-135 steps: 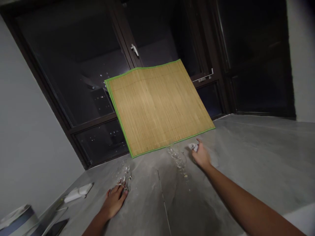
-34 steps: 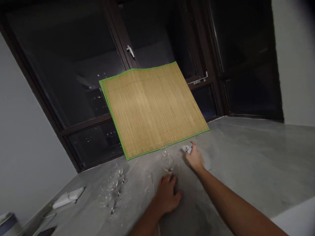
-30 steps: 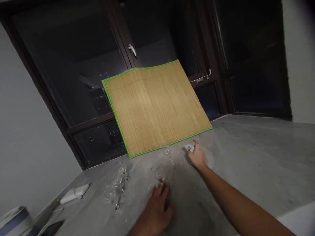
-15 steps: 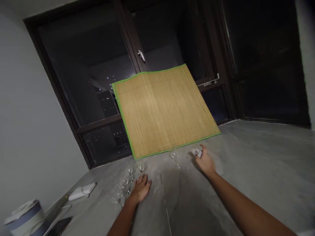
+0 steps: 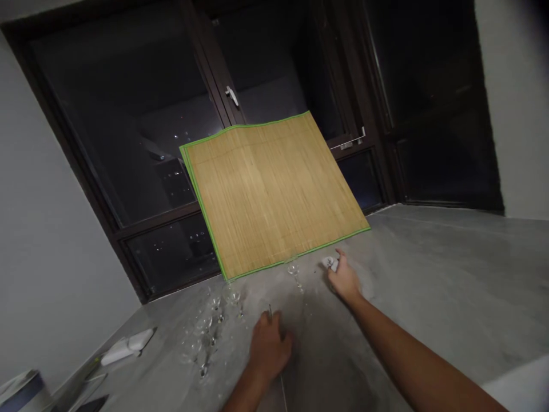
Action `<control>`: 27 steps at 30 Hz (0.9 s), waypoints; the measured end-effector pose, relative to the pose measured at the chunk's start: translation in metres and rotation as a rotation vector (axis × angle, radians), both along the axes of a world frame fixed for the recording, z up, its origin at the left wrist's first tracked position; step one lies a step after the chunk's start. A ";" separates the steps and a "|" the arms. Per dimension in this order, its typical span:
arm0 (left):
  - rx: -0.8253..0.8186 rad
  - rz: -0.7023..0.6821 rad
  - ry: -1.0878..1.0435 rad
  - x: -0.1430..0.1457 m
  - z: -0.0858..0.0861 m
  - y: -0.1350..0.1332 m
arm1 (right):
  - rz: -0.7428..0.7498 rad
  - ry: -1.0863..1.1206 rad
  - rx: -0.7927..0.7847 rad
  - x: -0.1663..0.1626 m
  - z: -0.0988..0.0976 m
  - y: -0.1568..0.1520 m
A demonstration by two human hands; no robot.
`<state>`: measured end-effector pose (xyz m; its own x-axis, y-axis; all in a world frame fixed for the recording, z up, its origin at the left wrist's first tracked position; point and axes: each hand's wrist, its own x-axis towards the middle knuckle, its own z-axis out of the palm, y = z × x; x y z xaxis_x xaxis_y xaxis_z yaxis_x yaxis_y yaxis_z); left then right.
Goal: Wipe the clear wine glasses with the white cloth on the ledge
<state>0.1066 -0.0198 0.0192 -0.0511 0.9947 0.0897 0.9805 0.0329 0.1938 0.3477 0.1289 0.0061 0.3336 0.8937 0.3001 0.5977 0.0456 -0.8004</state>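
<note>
My left hand [image 5: 269, 346] looks empty, fingers loosely extended; my right hand [image 5: 345, 280] grips a small white object [image 5: 329, 262]. The lone stemmed glass [image 5: 293, 268] stands upright, ahead-right of my left, seemingly nearer my right.

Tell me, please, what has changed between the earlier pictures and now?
The left hand shifted a stemmed glass leftward from the middle, beside the other glasses, let it go, and moved back right. The right hand still holds a white item; the green-edged mat and the far middle glass stayed.
</note>
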 end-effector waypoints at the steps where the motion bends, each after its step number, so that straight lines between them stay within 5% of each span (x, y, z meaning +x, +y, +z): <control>1: -0.008 -0.068 -0.045 0.013 -0.001 0.011 | 0.000 0.002 0.001 0.000 0.000 0.000; 7: 0.002 -0.233 -0.122 0.059 0.005 0.096 | -0.027 0.015 -0.014 0.000 0.001 0.001; 11: -0.027 -0.309 -0.105 0.070 0.015 0.115 | -0.028 0.027 -0.006 -0.001 0.002 0.002; 14: -0.015 -0.353 -0.090 0.068 0.014 0.092 | -0.025 0.024 -0.013 -0.001 0.004 0.000; 19: 0.018 -0.360 -0.138 0.036 0.000 0.005 | -0.012 0.024 -0.017 -0.001 0.003 -0.002; 23: -0.042 -0.202 -0.184 -0.006 -0.006 -0.052 | -0.001 0.005 0.006 -0.001 0.000 -0.002; 27: -0.019 -0.027 -0.159 -0.050 -0.003 -0.060 | 0.021 -0.004 0.025 0.000 0.000 -0.003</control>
<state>0.0569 -0.0797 0.0164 -0.0361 0.9973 0.0634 0.9382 0.0119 0.3458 0.3474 0.1259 0.0065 0.3136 0.8928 0.3233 0.5993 0.0780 -0.7967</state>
